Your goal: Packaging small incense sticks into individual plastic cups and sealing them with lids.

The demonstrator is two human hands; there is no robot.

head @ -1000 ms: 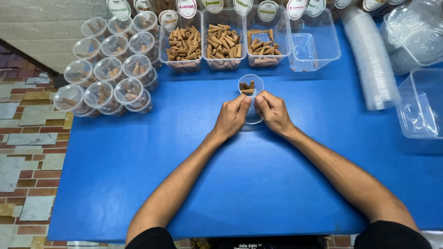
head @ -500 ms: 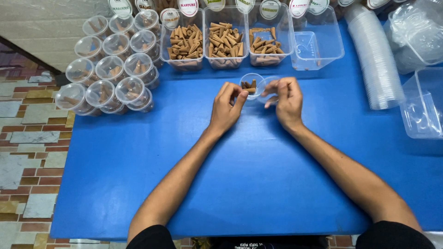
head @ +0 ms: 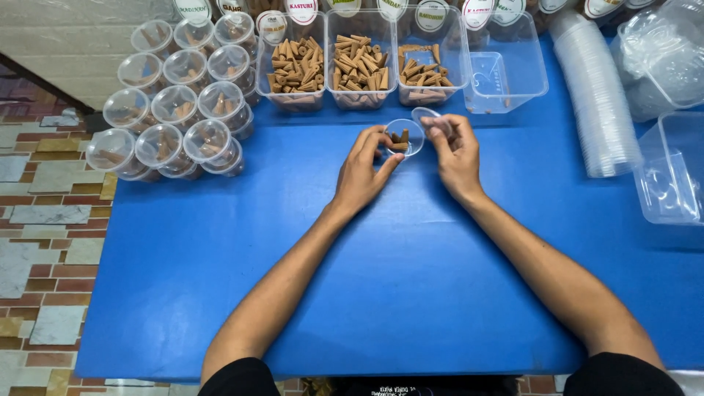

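On the blue table (head: 411,279), the left hand (head: 361,176) curls its fingers against a small clear cup (head: 404,137) of brown cones, while the right hand (head: 456,152) pinches a clear lid (head: 428,116) just beside the cup's rim.

Small clear round cup (head: 404,137) holding brown incense cones sits on blue table; clear lid (head: 427,117) tilted just beside it.

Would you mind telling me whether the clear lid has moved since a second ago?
Yes. The right hand lifted the clear lid toward the brown-cone tubs.
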